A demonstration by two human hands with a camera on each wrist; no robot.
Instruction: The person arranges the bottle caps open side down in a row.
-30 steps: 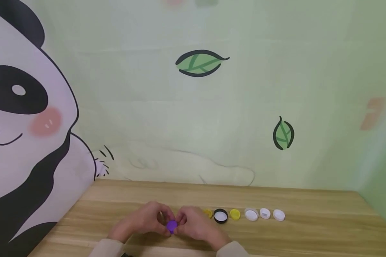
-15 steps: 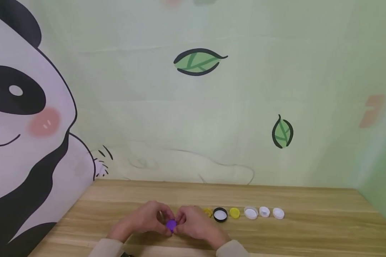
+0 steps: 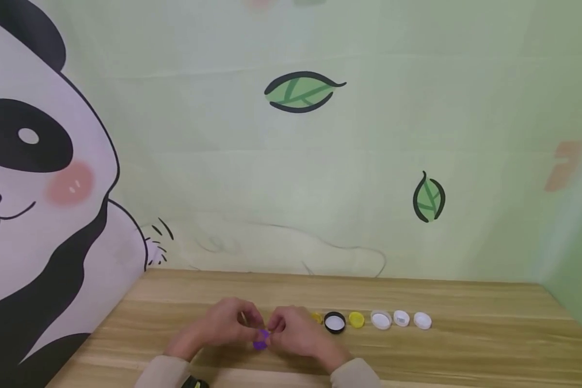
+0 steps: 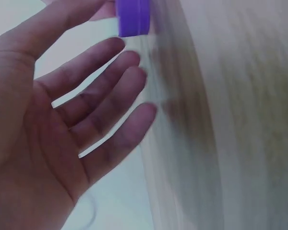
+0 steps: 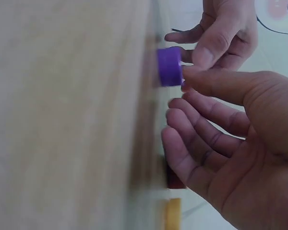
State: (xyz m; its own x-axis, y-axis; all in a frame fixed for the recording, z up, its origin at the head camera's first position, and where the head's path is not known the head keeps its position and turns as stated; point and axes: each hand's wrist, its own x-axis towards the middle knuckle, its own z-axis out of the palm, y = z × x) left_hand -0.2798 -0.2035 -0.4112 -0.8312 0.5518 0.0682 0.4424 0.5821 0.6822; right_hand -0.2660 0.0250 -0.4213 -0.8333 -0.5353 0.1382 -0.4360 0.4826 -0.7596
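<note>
A round purple bottle cap (image 3: 260,345) is between my two hands in the head view, partly covered by fingers. My left hand (image 3: 228,321) comes from the left, thumb and index finger at the cap. From the right, the thumb of my right hand (image 3: 296,331) lies against the cap's upper face in the right wrist view. A small purple bit shows under that thumb; its shape is unclear. Both hands pinch at the purple cap (image 5: 169,67) with thumb and forefinger, the other fingers spread loosely. In the left wrist view, the purple cap (image 4: 133,18) is cut by the top edge.
Right of the hands runs a row of caps: a yellow one (image 3: 317,318) half hidden, a black-rimmed one (image 3: 334,323), another yellow one (image 3: 357,319) and several white ones (image 3: 380,320). A dark object (image 3: 195,382) lies by the left sleeve. A panda-printed backdrop stands behind the wooden table (image 3: 441,361).
The purple cap's face was more exposed before; fingers now cover part of it. Both hands have shifted slightly up and over the cap. The row of caps has stayed in place.
</note>
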